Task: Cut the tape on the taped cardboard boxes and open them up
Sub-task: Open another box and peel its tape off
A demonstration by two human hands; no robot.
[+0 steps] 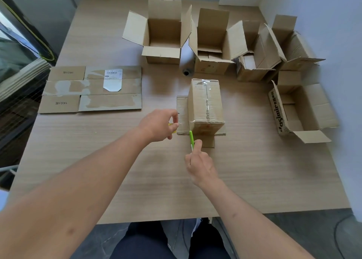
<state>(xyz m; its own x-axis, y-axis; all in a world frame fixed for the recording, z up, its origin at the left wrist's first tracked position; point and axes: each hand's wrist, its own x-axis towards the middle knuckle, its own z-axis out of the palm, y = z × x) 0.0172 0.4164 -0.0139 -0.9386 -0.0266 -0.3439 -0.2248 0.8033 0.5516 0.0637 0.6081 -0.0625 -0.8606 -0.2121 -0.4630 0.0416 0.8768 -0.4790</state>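
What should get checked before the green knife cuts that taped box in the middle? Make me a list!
1. Right hand grips the green utility knife: ok.
2. Knife tip at the near corner of the taped brown cardboard box: ok.
3. Left hand away from the blade: ok.
4. Left hand steadying the box: not ok, it hovers beside it.
5. Blade extended: cannot tell.
6. Clear tape along the top seam uncut: cannot tell.

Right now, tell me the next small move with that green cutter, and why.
Probably steady the taped box with the left hand, then draw the green cutter along the taped seam. The right hand holds the cutter with its tip at the box's near lower corner, tape still runs along the top seam, and the left hand hovers beside the box, not touching it.
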